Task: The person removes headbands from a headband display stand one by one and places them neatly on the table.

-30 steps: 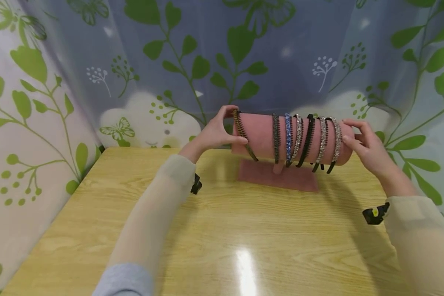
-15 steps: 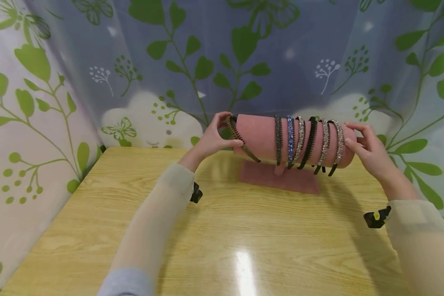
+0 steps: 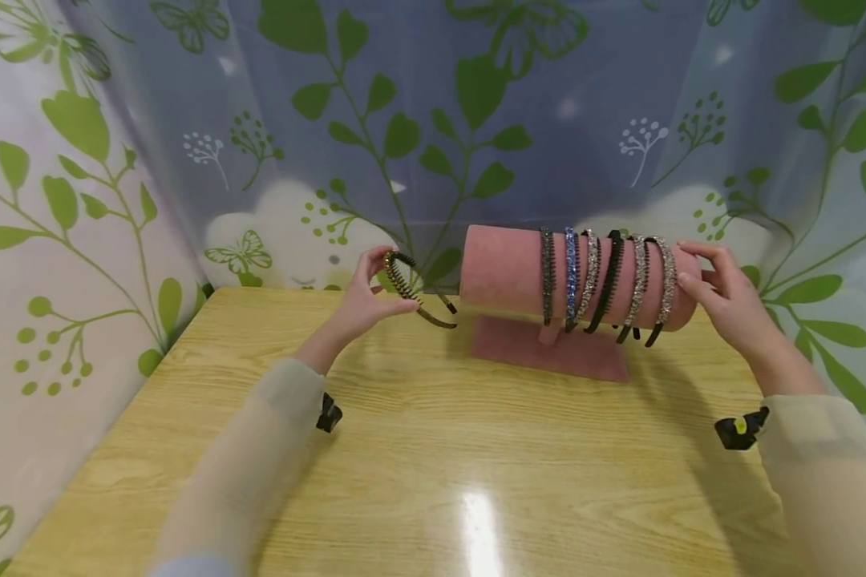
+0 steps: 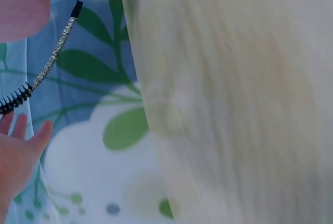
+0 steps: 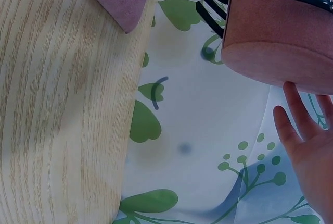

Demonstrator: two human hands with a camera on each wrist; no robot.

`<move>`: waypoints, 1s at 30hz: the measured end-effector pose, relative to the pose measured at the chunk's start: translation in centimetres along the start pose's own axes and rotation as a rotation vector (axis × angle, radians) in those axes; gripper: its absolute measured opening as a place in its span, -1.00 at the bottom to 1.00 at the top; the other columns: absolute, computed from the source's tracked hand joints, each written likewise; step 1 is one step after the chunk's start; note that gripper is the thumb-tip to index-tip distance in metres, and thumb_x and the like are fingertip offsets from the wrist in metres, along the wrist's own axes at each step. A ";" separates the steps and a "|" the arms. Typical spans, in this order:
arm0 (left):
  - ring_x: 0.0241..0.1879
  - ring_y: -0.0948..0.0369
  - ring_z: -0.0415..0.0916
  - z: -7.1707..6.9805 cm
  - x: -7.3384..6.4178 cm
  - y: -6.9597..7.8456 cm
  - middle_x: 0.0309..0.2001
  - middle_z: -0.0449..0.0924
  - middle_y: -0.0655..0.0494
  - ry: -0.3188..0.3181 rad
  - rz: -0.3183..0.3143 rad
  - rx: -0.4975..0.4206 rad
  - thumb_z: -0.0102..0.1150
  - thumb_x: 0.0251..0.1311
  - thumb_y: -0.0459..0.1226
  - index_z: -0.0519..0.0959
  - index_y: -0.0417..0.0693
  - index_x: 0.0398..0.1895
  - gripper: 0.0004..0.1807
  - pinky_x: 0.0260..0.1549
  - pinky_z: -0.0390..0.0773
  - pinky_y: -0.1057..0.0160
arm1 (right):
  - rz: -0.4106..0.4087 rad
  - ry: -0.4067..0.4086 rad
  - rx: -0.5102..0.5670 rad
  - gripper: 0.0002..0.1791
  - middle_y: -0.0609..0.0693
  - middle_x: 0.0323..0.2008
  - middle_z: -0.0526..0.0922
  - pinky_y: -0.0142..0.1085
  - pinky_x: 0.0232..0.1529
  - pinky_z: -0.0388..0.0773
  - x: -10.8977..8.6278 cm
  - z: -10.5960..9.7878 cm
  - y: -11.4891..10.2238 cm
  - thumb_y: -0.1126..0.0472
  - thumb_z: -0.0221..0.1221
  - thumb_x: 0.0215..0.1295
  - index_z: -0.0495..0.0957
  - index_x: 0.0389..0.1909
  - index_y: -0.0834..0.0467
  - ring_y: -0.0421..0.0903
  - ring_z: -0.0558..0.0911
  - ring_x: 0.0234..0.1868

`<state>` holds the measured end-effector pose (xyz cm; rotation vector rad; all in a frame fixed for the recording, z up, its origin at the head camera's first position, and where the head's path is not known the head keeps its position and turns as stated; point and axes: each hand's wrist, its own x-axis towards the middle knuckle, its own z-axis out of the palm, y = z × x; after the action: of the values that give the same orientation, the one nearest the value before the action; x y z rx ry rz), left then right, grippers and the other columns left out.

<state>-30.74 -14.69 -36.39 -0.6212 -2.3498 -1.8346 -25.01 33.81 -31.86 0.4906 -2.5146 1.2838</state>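
Note:
My left hand [image 3: 357, 308] holds a glittery, dark gold headband [image 3: 398, 279] with black comb teeth. Fingers and thumb are at its arched top, and its two ends point toward the stand. In the left wrist view one glittering arm of the headband [image 4: 54, 52] ends in a black tip, beside my fingers [image 4: 21, 127]. A pink roll stand [image 3: 505, 272] carries several headbands: dark grey, blue [image 3: 571, 276], silver and black [image 3: 606, 284]. At the roll's right end rests my right hand [image 3: 725, 300]; its extended fingertips touch the flat end face [image 5: 270, 65] in the right wrist view.
The stand's flat pink base [image 3: 548, 353] sits on a light wooden table [image 3: 418, 465], near the back edge. Behind and at both sides hangs a leaf-patterned curtain [image 3: 260, 144]. Black wrist devices [image 3: 740, 429] are worn at both cuffs.
My left hand has drawn the gold headband leftward off the roll's left end, and a gap now separates them. My right hand stays at the right end.

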 end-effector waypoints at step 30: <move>0.33 -0.15 0.00 -13.4 -11.6 0.5 0.38 0.00 -0.20 0.188 -0.063 0.324 0.40 0.09 -0.33 0.01 -0.15 0.47 -0.05 0.14 0.14 -0.19 | 0.004 0.009 -0.009 -0.49 -0.23 0.15 0.26 -0.59 -0.22 0.31 -0.1 0.0 0.0 0.27 -0.08 0.51 0.15 0.43 0.08 -0.47 0.39 -0.05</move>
<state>-22.27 -30.30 -36.01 -0.3253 -2.4812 -1.4138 -24.96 33.82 -31.93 0.4768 -2.5139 1.2729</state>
